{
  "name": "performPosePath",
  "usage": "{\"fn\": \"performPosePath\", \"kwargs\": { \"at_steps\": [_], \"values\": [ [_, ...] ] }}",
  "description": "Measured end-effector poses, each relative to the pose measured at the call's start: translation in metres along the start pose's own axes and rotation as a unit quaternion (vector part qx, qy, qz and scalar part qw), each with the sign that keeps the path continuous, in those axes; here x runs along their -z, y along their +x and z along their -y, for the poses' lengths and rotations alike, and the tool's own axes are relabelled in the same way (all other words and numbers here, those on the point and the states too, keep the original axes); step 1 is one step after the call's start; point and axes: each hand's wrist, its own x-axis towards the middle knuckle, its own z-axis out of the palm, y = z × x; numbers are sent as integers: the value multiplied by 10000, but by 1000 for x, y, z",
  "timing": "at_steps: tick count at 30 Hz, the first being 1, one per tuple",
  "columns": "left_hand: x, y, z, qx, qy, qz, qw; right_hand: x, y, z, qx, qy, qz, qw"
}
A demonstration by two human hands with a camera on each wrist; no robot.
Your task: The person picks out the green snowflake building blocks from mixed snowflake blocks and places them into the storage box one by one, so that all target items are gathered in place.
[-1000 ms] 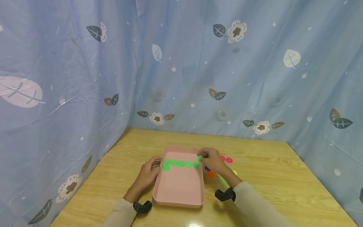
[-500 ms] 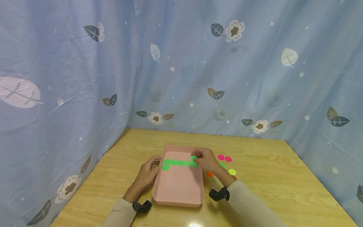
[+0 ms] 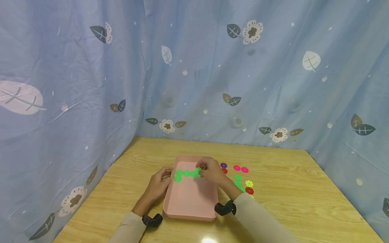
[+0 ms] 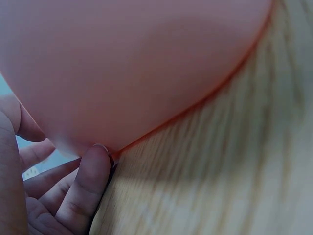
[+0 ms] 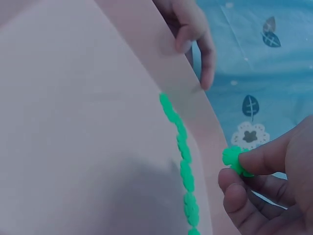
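A shallow pink tray point(image 3: 192, 202) lies on the wooden table. At its left side, my left hand point(image 3: 158, 185) holds the edge; in the left wrist view the thumb point(image 4: 93, 169) presses low on the wall and the fingers curl at the side. My right hand point(image 3: 211, 172) is over the tray's far half. Thumb and fingers pinch a green flower-shaped plastic piece point(image 5: 232, 156), seen beside the far wall in the right wrist view. Below it a row of green flower pieces point(image 5: 185, 149) lies across the tray floor, one more piece point(image 3: 177, 179) below its left end.
Right of the tray lie loose flower pieces: pink ones point(image 3: 240, 168), a purple one point(image 3: 223, 165), red ones point(image 3: 249, 190), a yellow one point(image 3: 249, 183) and green ones point(image 3: 237, 177). A blue patterned curtain point(image 3: 194, 84) hangs behind the table.
My right hand has moved left, from the tray's right edge to over the row, with the green flower piece still pinched. The left hand has stayed at the tray's side.
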Motion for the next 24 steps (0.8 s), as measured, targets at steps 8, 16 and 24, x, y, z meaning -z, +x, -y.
{"fn": "performPosePath", "kwargs": {
  "at_steps": [8,16,24],
  "values": [
    [0,0,0,36,17,3,10000,-17,4,-3,159,333,30,9993],
    [-1,1,3,53,-70,54,9999,-30,3,0,-415,134,320,9985],
    [-1,1,2,-27,11,28,10000,-40,5,1,-596,-182,346,9975]
  ]
}}
